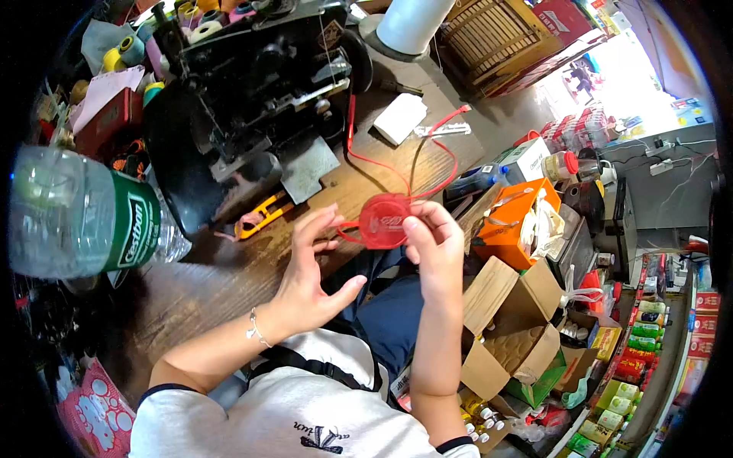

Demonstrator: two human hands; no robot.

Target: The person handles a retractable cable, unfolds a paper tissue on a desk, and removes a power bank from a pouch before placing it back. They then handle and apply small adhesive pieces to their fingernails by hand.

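Above the wooden table, a red disc is pinched by the right hand.
The left hand is held half-open, thumb spread; contact with the red cord is unclear.

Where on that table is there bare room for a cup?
The widest bare wood lies between the green-labelled bottle, the yellow tool and the left forearm. A smaller patch shows between the metal plate and red disc. It is crowded around the spools and, off the table, around the orange box.
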